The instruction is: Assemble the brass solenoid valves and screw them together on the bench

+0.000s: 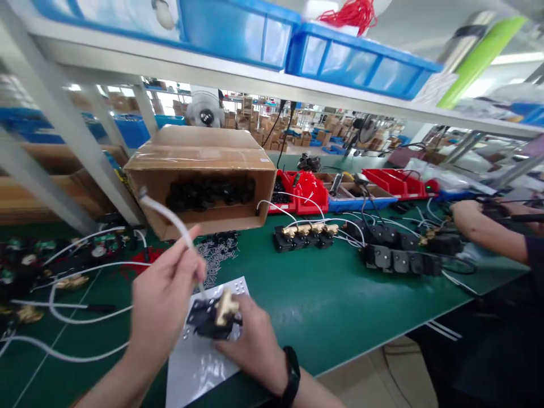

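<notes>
My left hand (159, 294) is closed, pinching a white cable (168, 215) whose loose end sticks up toward the cardboard box. The cable's lower part runs down to a black block-shaped unit (208, 327) with a brass fitting (226, 309) on top. My right hand (257, 343), with a black wristband, wraps round the right side of this unit. Both hands are over a white sheet (182, 377) at the front of the green table. Motion blur hides whether the cable is joined to the unit.
An open cardboard box (199, 153) holds black parts. Loose small pins (216, 255) lie before it. Similar brass-fitted units (306, 237) stand to the right, near red bins (308, 192). Cabled assemblies (72, 255) lie left. A co-worker's arm (488, 229) reaches in at right. A shelf (238, 68) hangs overhead.
</notes>
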{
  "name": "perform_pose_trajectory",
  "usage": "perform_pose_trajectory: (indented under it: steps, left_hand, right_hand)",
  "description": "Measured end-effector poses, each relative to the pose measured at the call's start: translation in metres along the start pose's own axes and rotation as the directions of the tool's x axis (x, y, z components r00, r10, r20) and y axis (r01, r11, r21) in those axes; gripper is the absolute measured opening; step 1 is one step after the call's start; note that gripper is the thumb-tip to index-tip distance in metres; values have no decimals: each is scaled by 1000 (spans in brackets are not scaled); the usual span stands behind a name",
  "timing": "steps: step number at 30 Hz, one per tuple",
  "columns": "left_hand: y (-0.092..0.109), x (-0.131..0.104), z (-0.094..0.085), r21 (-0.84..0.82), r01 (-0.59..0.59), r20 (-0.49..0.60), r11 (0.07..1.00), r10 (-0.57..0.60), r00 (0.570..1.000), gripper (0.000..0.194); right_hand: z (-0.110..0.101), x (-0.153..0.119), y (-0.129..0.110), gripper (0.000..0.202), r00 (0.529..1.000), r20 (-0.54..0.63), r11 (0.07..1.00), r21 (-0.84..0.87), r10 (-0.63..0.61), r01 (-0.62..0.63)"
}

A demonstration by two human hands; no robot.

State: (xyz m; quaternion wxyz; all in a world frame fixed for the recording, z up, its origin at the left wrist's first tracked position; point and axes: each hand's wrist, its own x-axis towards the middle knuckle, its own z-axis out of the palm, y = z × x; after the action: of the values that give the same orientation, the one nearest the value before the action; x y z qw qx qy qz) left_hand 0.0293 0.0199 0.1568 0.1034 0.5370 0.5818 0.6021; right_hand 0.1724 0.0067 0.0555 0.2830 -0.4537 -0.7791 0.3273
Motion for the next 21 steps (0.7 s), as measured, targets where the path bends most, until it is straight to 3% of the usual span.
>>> perform_pose_trajectory:
  steps: [1,3,5,8,12,14,16,18,20,21]
  left_hand:
    - [10,16,17,-63,61,130,996,-52,990,37]
    - [17,44,51,-155,83,338,984,-26,941,45]
    - [10,58,80,-143,42,353,989,11,936,58]
    - [-22,45,109,37,-28,343,999,13,939,56]
    - [-72,-3,121,124,15,387,992,-62,920,51]
    - [-87,-20,123,127,12,443,992,-68,894,61]
    - [-96,-26,127,159,-11,519,987,-74,851,77]
    - [-98,-24,134,229,-50,588,972,-97,803,88]
    - [-96,-17,143,286,-84,623,954,-119,773,86]
    - [-94,-13,148,298,-91,626,950,-122,770,82]
  right_hand:
    - [-8,10,4,51,995,-89,999,5,35,-35]
    - [-23,35,16,45,963,-243,990,-57,113,-131]
    - [-33,63,31,43,915,-349,953,-148,200,-264]
    - [-39,92,55,43,864,-416,895,-209,282,-393]
    - [-36,92,73,41,873,-396,885,-243,283,-397]
    - [-42,80,80,44,895,-363,894,-262,259,-364]
    - [-61,66,91,46,893,-393,900,-272,220,-342]
    - [-93,56,110,46,825,-539,889,-279,168,-363]
    - [-134,52,136,55,699,-707,853,-292,113,-433]
    - [-155,52,150,61,681,-724,833,-309,107,-459]
